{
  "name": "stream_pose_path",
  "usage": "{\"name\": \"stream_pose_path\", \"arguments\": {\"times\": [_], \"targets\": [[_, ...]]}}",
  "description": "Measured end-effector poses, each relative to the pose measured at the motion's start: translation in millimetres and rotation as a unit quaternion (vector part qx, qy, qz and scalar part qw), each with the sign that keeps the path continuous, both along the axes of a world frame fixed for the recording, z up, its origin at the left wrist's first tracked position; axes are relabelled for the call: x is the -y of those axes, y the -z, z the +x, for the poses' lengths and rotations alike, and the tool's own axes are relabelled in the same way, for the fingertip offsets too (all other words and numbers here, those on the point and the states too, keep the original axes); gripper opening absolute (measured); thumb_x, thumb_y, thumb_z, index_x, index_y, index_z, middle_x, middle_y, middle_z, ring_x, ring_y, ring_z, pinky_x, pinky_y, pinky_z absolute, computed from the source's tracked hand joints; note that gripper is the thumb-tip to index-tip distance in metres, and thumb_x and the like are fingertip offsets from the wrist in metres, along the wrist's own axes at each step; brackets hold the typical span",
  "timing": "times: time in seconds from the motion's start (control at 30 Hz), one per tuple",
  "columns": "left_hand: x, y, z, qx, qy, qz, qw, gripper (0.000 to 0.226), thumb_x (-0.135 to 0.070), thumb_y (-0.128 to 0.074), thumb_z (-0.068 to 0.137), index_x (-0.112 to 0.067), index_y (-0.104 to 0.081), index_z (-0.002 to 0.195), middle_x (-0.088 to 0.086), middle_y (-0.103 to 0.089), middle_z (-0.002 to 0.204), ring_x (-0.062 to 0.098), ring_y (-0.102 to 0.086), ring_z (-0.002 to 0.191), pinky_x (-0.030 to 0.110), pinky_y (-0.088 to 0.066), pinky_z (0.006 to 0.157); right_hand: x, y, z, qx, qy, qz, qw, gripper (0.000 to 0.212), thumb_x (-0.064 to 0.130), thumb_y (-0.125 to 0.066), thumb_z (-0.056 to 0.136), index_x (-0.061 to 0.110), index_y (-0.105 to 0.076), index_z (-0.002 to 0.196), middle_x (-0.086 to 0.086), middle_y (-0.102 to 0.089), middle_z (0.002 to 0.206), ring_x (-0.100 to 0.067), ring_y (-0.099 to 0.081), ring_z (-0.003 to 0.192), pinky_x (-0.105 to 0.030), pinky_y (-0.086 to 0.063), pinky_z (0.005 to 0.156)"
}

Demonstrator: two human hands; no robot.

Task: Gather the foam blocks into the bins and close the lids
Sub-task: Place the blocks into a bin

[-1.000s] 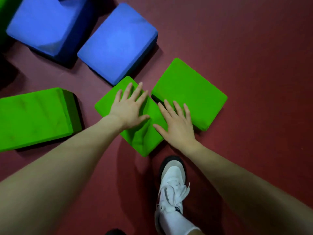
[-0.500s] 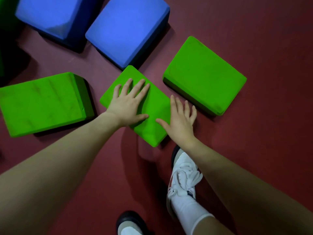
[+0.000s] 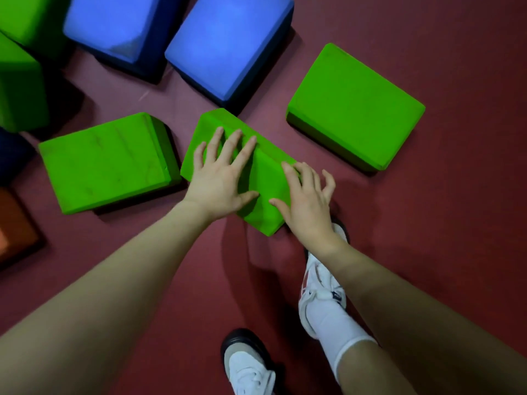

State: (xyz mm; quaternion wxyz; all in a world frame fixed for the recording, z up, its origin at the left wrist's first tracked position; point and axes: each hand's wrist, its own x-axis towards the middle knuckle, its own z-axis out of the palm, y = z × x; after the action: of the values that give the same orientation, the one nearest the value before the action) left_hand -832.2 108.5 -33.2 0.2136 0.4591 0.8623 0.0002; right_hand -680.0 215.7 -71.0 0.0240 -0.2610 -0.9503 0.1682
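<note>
Several foam blocks lie on the dark red floor. My left hand presses flat, fingers spread, on top of the middle green block. My right hand sits at that block's right end, with the thumb on the foam and the fingers bent and splayed over the edge. A second green block lies just to its left and a third green block lies apart at the upper right. Two blue blocks sit beyond. No bin is in view.
More green blocks crowd the upper left corner, and an orange block shows at the left edge. My white shoes stand on the floor right below the held block. Bare floor stretches to the right.
The gap between the middle block and the right green block has widened. My right hand's fingers went from flat to bent at the block's end. A second shoe has come into view.
</note>
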Motion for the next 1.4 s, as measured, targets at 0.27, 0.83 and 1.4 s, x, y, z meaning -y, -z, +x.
{"name": "stream_pose_path", "arguments": {"times": [0.27,0.83,1.4], "targets": [[48.9,-15.8,15.9,-0.028,-0.007,0.065,0.997,0.074,-0.046,-0.067,0.076,-0.014,-0.048,0.140,0.016,-0.035,0.151,0.038,-0.030,0.139,0.056,-0.024,0.108,21.3,-29.9,11.5,0.105,0.013,-0.125,0.987,0.074,0.064,-0.041,0.088,0.024,-0.031,0.149,-0.019,-0.035,0.149,-0.039,-0.037,0.133,-0.055,-0.036,0.101],[2.4,-97.5,-29.9,-0.023,0.194,0.088,0.977,0.071,-0.067,-0.037,0.085,-0.027,-0.036,0.144,0.009,-0.047,0.144,0.038,-0.057,0.095,0.048,-0.043,0.083,-59.8,-115.5,2.1,-0.021,-0.165,-0.084,0.982,0.052,0.044,-0.048,0.088,0.031,-0.042,0.138,-0.018,-0.040,0.144,-0.042,-0.030,0.135,-0.043,-0.030,0.107],[-63.0,-43.2,30.9,-0.045,-0.353,-0.041,0.934,0.065,-0.058,-0.037,0.092,-0.036,-0.020,0.150,0.010,-0.031,0.150,0.043,-0.046,0.106,0.052,-0.035,0.090,-161.9,-17.9,-30.6,0.223,-0.022,-0.060,0.973,0.076,0.054,-0.053,0.090,0.039,-0.011,0.152,0.003,-0.002,0.162,-0.042,-0.003,0.145,-0.065,-0.010,0.113]]}}
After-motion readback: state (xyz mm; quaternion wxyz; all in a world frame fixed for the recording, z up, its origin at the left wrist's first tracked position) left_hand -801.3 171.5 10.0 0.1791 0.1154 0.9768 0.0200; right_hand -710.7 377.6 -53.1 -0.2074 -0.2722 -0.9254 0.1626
